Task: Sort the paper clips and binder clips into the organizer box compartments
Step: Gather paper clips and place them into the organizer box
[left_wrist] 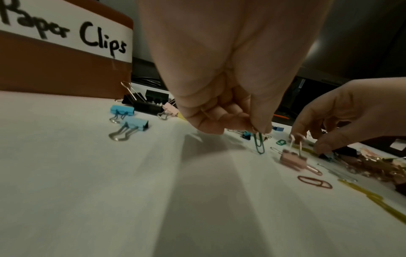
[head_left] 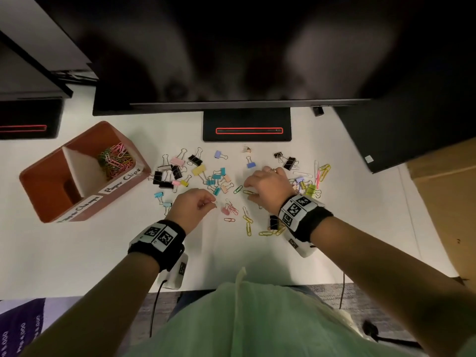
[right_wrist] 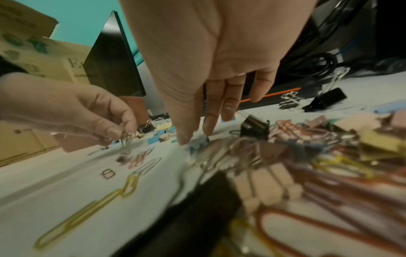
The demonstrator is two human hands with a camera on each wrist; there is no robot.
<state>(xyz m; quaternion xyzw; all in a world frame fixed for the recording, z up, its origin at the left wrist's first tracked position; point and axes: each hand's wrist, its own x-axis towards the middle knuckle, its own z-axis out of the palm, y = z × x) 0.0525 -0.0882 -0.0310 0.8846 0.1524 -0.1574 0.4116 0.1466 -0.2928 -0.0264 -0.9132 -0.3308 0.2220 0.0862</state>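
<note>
Paper clip (left_wrist: 259,143) pinched in left hand (head_left: 192,205) should go to the box's "Paper Clips" compartment (head_left: 113,161); right hand (head_left: 268,185), fingers extended, reaches among clips.

Both forearms enter from the lower corners of the head view and angle toward the frame's centre, each wrist wrapped in a black band with white coded tags. The left hand (head_left: 193,205), just left of centre, hangs knuckles-up with its fingers curled, thumb and forefinger pinching a small paper clip (left_wrist: 259,143) that dangles from the grip. The right hand (head_left: 266,185), right of centre, is palm-down with fingers extended and slightly spread, fingertips (right_wrist: 184,139) reaching down to the counter (head_left: 77,253).
</note>
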